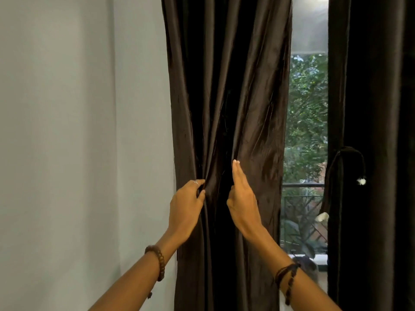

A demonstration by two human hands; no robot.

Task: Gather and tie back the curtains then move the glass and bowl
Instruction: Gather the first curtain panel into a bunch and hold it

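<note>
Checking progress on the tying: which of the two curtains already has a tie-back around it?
The right curtain, cinched by the dark tasselled tie-back. The left curtain hangs loose, gripped by the left hand.

no readable text, no labels, no brands, no numbers, no signs anywhere in view

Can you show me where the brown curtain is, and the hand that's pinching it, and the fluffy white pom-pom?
brown curtain (244, 90): head view, on its shiny middle folds.
left hand (186, 206): head view, on the back of the hand pinching a fold.
white pom-pom (361, 181): head view, on the tuft at the tie-back's end.
</note>
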